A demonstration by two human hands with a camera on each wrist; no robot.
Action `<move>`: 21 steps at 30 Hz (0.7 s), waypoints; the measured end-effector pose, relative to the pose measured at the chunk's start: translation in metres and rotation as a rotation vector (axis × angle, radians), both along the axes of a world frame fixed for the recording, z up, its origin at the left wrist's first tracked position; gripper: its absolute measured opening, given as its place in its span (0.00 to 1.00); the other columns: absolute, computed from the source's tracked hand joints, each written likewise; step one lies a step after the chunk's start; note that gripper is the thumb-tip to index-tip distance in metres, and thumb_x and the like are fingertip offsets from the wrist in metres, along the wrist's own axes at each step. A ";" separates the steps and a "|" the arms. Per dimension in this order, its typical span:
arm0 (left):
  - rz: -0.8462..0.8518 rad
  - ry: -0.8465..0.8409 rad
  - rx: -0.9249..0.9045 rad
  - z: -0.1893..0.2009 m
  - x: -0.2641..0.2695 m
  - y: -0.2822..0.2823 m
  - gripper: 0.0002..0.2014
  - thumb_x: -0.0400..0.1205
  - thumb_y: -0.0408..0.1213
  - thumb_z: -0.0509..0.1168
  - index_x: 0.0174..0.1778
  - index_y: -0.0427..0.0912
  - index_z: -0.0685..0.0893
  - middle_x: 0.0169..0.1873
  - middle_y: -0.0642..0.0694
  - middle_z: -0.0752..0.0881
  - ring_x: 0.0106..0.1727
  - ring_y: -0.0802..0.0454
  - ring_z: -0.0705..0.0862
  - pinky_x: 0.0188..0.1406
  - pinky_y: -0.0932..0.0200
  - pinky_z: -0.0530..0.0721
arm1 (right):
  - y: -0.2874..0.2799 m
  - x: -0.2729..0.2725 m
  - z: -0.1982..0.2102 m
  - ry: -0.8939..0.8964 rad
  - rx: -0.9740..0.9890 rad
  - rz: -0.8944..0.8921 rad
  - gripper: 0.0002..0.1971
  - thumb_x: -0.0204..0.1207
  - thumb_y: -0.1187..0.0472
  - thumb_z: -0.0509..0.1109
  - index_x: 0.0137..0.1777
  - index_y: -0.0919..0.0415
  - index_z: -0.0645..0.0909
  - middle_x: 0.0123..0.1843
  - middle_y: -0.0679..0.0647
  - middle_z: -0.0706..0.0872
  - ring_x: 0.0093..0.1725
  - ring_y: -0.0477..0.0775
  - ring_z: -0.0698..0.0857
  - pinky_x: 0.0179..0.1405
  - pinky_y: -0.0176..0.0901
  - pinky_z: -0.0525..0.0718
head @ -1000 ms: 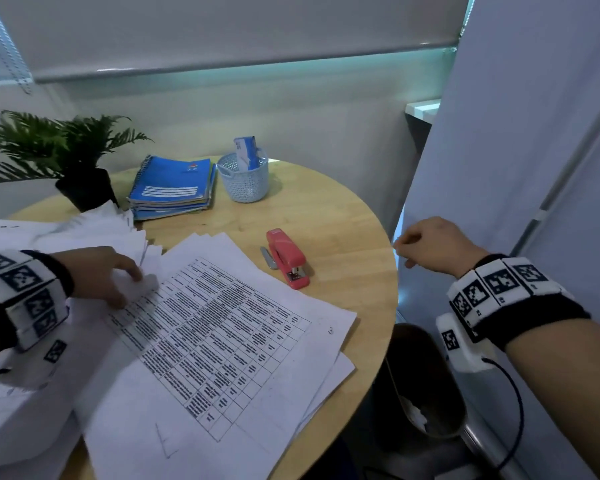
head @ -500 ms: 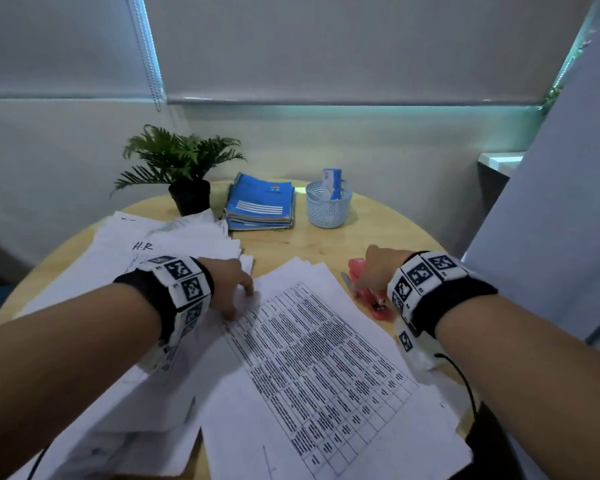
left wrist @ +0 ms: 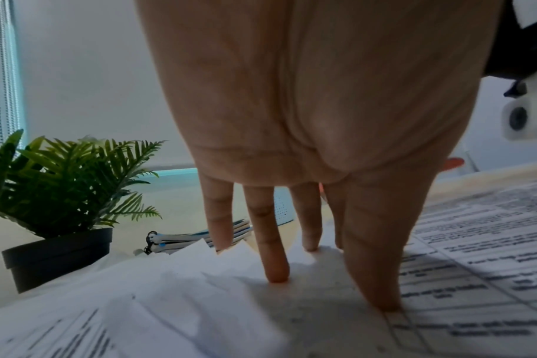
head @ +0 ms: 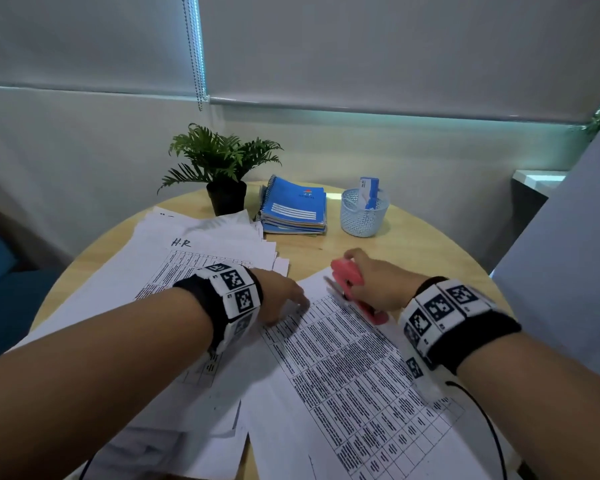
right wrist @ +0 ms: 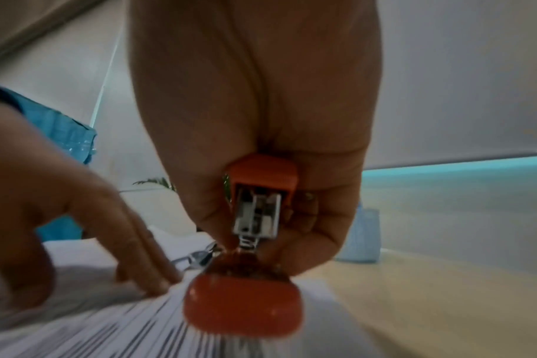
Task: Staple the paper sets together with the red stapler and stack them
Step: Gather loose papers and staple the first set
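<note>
On the round table [head: 413,258], the right hand [head: 374,285] grips the red stapler [head: 352,285] at the printed paper set [head: 343,368] corner. The left hand [head: 278,296] presses flat, fingers straight. No staple visible; stacking remains.

round wooden table [head: 413,258] | potted fern [head: 222,168] at far edge | blue spiral notebooks [head: 293,206] stacked just right of it | white mesh basket [head: 362,214] further right, blue-white box [head: 368,192] upright inside
</note>
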State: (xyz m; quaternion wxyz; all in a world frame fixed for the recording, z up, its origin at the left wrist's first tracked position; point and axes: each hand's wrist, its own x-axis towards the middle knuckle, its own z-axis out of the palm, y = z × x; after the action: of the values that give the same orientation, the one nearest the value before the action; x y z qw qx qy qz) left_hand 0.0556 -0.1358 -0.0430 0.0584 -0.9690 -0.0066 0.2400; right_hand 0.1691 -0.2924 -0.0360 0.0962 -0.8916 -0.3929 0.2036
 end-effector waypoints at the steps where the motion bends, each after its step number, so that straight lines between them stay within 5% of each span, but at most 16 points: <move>1: -0.006 0.008 -0.018 0.000 -0.001 0.000 0.28 0.83 0.36 0.58 0.80 0.58 0.62 0.81 0.54 0.60 0.78 0.48 0.66 0.75 0.48 0.68 | 0.002 -0.004 -0.004 -0.009 -0.051 0.036 0.29 0.83 0.58 0.62 0.79 0.58 0.53 0.65 0.64 0.80 0.49 0.56 0.79 0.49 0.44 0.77; 11: 0.024 0.037 -0.046 -0.007 -0.002 0.007 0.30 0.83 0.36 0.57 0.80 0.61 0.58 0.81 0.58 0.57 0.76 0.48 0.69 0.76 0.50 0.67 | 0.015 -0.013 -0.028 -0.012 -0.108 0.065 0.28 0.82 0.62 0.60 0.80 0.55 0.53 0.65 0.66 0.80 0.48 0.58 0.77 0.46 0.43 0.72; 21: 0.042 0.034 -0.063 -0.007 -0.002 0.007 0.29 0.84 0.37 0.55 0.80 0.62 0.57 0.81 0.60 0.57 0.77 0.48 0.67 0.76 0.50 0.67 | 0.021 -0.017 -0.041 -0.066 -0.148 0.028 0.27 0.87 0.57 0.54 0.82 0.55 0.48 0.67 0.68 0.75 0.60 0.64 0.80 0.49 0.48 0.73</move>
State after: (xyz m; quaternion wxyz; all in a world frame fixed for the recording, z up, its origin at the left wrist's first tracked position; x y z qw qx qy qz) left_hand 0.0533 -0.1288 -0.0500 0.0229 -0.9657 -0.0182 0.2578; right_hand 0.1517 -0.2717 -0.0771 0.0143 -0.8968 -0.3923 0.2039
